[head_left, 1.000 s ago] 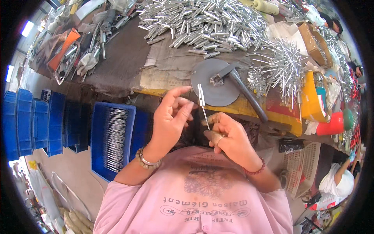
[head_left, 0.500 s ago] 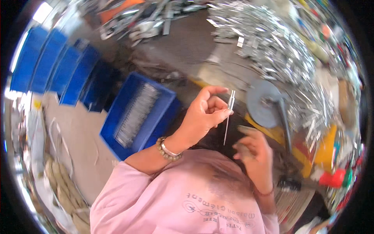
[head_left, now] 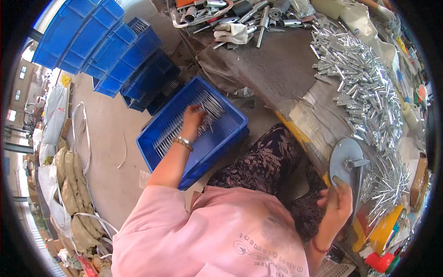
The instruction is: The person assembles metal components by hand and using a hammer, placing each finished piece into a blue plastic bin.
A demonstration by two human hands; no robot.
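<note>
My left hand (head_left: 193, 122) reaches into a blue plastic bin (head_left: 146, 147), its fingers curled around a slender metal rod (head_left: 211, 123) among the others. Rows of similar shiny metal rods (head_left: 168, 138) lie side by side in the bin; the fingers partly hide the held piece. On the right, my right hand (head_left: 338, 205) is raised beside a grey round disc (head_left: 345, 159) with a metal fitting at its middle. Its fingers are apart and hold nothing, and dark coverings or stains show on the fingertips.
Stacked blue bins (head_left: 106, 44) stand at the left. A heap of short metal tubes (head_left: 364, 87) covers the bench's right side, with thin pins (head_left: 387, 189) nearer me. Larger metal parts and a white glove (head_left: 233, 33) lie at the back. The bench has a yellow edge (head_left: 293, 127).
My left hand has carried the metal rod leftward from in front of my chest into the blue bin. My right hand has moved right, toward the grey disc. The view has shifted left.
</note>
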